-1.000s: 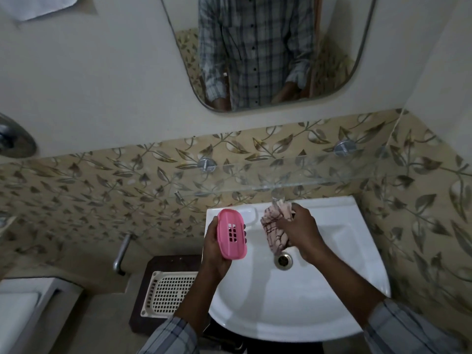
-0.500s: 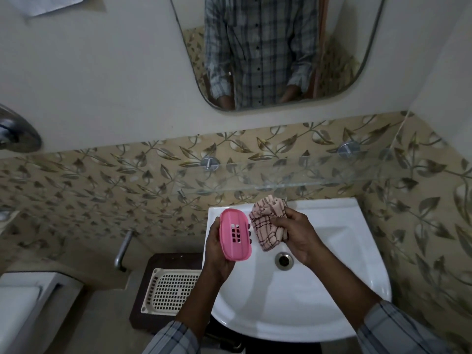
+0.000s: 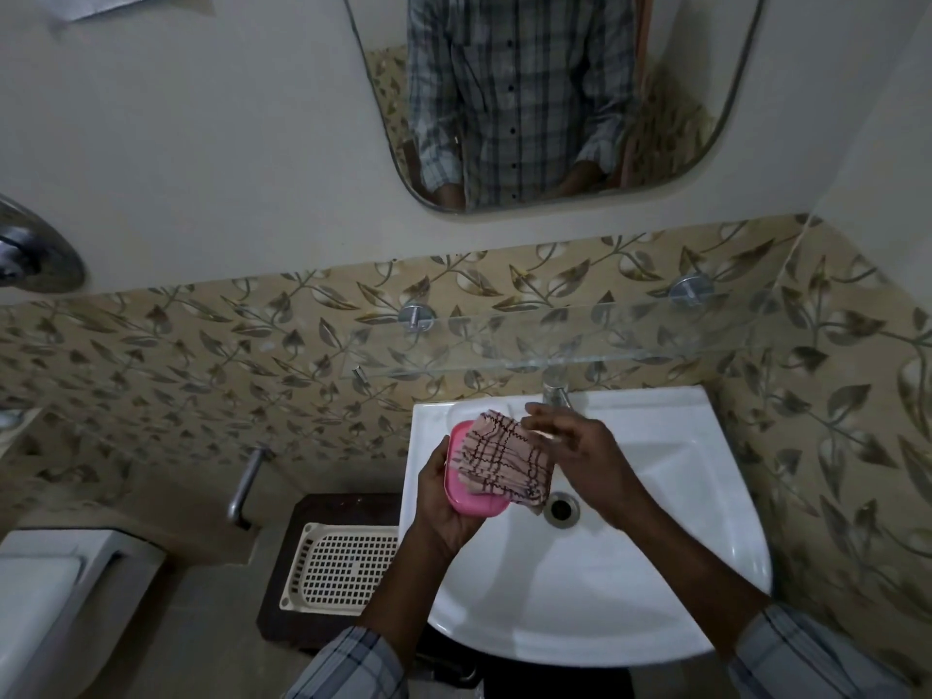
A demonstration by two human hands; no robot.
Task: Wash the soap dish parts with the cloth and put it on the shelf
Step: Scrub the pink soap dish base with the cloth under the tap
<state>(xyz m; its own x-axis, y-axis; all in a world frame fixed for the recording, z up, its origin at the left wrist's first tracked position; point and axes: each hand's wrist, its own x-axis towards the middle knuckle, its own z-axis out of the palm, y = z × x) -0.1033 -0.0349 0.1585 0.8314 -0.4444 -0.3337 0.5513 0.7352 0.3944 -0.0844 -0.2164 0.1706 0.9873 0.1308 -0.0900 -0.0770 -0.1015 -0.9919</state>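
Over the left side of the white sink (image 3: 655, 572), my left hand (image 3: 439, 507) grips a pink soap dish part (image 3: 476, 504) from below and from the left. A pink checked cloth (image 3: 504, 461) lies spread over the dish and hides most of its top. My right hand (image 3: 585, 461) is at the cloth's right edge, slightly blurred, with its fingers stretched out over the cloth. The glass shelf (image 3: 630, 345) is fixed to the leaf-patterned tiles above the sink.
A metal tap (image 3: 555, 391) stands at the back of the sink, just behind my right hand, and the drain (image 3: 561, 508) is below it. A white perforated tray (image 3: 343, 567) rests on a dark stool left of the sink. A toilet (image 3: 45, 607) is at the far left.
My right hand has brought the bunched cloth left onto the pink dish, where it now lies spread out. My right fingers have gone from curled round the cloth to stretched out.
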